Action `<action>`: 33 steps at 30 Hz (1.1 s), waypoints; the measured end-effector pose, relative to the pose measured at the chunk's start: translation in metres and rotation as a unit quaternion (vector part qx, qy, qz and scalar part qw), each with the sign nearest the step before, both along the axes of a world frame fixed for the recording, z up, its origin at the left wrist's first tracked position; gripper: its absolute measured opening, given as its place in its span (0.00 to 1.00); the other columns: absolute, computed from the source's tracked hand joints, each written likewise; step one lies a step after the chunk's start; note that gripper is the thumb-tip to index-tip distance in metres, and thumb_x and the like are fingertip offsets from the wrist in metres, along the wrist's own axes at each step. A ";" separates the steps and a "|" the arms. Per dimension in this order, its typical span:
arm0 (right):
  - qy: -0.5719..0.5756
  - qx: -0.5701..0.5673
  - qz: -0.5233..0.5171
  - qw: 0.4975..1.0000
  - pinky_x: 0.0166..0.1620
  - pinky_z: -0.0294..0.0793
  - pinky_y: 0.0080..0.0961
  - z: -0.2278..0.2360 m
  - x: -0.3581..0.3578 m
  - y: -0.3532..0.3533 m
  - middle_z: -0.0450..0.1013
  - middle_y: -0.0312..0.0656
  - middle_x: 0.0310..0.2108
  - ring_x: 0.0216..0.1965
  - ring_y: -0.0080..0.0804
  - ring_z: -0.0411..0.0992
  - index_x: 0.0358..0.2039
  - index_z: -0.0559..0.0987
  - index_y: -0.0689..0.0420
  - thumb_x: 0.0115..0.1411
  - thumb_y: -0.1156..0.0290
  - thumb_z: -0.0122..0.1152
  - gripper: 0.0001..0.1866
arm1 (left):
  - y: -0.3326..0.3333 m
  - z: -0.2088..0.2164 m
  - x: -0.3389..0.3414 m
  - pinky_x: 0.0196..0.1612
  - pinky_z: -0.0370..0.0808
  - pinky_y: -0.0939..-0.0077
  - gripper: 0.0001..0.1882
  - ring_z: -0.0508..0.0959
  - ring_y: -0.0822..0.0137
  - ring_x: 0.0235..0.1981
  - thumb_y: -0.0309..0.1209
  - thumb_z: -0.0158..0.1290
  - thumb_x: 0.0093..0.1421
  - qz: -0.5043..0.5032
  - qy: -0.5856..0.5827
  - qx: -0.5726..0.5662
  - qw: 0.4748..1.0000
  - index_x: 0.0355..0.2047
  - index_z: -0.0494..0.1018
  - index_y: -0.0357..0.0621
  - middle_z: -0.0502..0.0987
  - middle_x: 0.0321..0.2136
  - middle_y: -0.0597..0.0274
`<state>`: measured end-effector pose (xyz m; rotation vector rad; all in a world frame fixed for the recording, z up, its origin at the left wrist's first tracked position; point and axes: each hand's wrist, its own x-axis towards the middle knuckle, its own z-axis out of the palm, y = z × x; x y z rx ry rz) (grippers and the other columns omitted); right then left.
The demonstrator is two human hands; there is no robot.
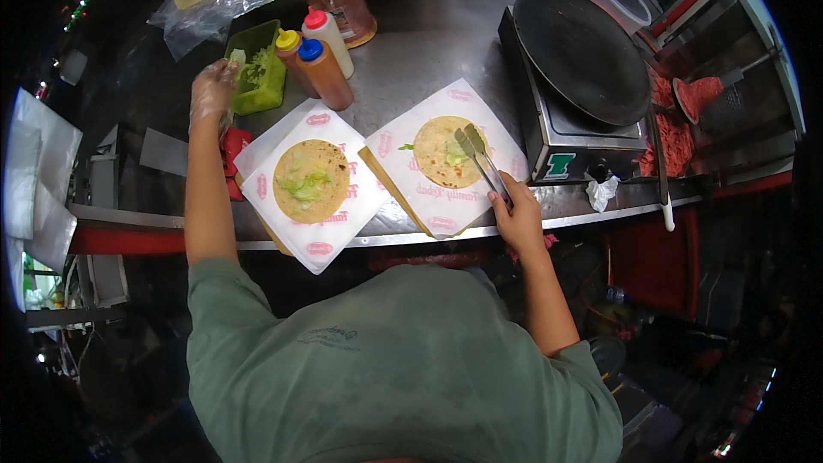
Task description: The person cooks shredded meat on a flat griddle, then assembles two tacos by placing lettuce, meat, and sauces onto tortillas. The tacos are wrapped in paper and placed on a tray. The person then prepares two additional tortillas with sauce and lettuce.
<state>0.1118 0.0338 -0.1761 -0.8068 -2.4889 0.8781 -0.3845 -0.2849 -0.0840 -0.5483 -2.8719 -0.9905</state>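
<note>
My right hand (519, 213) is wrapped around metal tongs (493, 170), whose tips rest on the right-hand tortilla (439, 163) by a little shredded lettuce. My left hand (213, 90), in a clear plastic glove, is at the left rim of a green tub (264, 96) of shredded lettuce (255, 71). Its fingers are closed on some pale lettuce (238, 57) at the tub's edge. A second tortilla (291, 201), with shredded lettuce (307, 185) in its middle, lies to the left. Each tortilla sits on printed white paper (343, 231).
Squeeze bottles with blue (326, 73), yellow (290, 56) and red (330, 34) caps stand beside the tub. A black flat pan (583, 51) sits on a stove (549, 133) at right. Beyond it are reddish meat (673, 137) and a long white-tipped knife (662, 163).
</note>
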 end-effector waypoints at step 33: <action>-0.020 0.059 0.164 0.985 0.38 0.79 0.46 0.032 -0.007 0.003 0.74 0.51 0.41 0.36 0.54 0.78 0.64 0.73 0.55 0.64 0.63 0.64 0.28 | 0.005 -0.062 0.212 0.54 0.76 0.54 0.16 0.80 0.46 0.50 0.39 0.61 0.66 -0.127 0.166 -0.050 0.977 0.49 0.80 0.43 0.82 0.45 0.49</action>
